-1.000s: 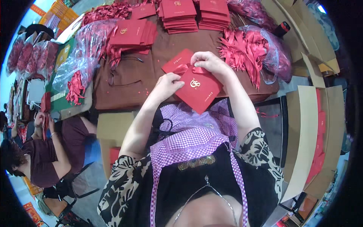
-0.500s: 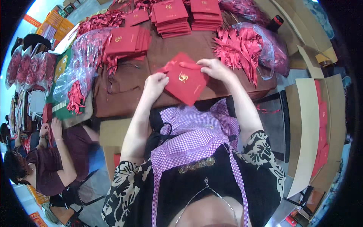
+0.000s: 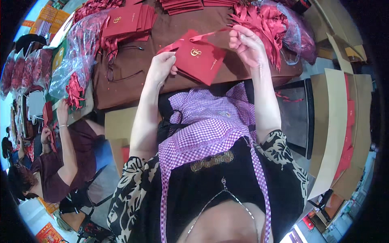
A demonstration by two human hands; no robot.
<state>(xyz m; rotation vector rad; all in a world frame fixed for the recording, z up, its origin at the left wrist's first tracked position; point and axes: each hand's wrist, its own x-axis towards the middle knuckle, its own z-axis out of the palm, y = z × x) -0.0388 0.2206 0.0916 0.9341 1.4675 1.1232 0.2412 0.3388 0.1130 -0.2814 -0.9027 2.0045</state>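
Note:
My left hand [image 3: 163, 67] is closed on the left corner of a flat red square paper packet [image 3: 202, 60], held tilted above the near edge of the table. A gold emblem marks its face; whether it is a card or a flat bag, I cannot tell. A red ribbon [image 3: 210, 34] runs from its top edge toward my raised right hand [image 3: 248, 46], whose fingers are pinched on the ribbon's end. Another stretch of ribbon [image 3: 170, 47] lies by my left fingers.
Stacked red packets [image 3: 125, 21] and loose red ribbons [image 3: 259, 34] lie on the brown-covered table [image 3: 125, 91], with glasses [image 3: 121, 77] at left. Clear plastic bags flank them. An open carton [image 3: 330, 133] stands at right. Another person [image 3: 69, 158] works at far left.
My right hand has moved up and right, away from the packet, drawing the ribbon out straight. My left hand has shifted slightly up and left with the packet. The view has tipped lower.

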